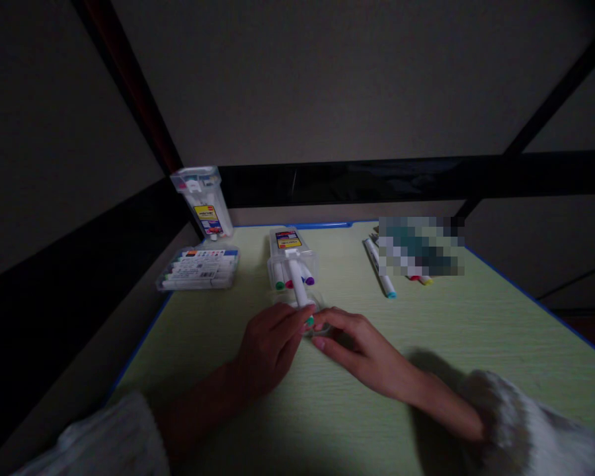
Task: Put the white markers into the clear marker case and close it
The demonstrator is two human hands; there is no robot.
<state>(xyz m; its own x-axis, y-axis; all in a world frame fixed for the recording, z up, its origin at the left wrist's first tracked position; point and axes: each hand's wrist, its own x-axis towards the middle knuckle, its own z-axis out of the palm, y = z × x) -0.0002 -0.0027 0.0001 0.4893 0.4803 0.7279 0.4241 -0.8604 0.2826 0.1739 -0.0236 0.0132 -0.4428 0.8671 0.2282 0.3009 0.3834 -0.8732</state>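
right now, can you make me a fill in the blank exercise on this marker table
1. The tabletop is pale green with a ____ edge.
2. The marker case at the back left corner stands ____.
3. The left hand and right hand meet at the end of a white ____ poking from the lying clear case.
Missing words: blue; upright; marker

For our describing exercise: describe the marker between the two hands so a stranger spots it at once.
On the green table, a clear case lies open at the centre. One white marker juts farthest from its mouth. Unlike its neighbours, its green end sits between the left hand and the right hand.
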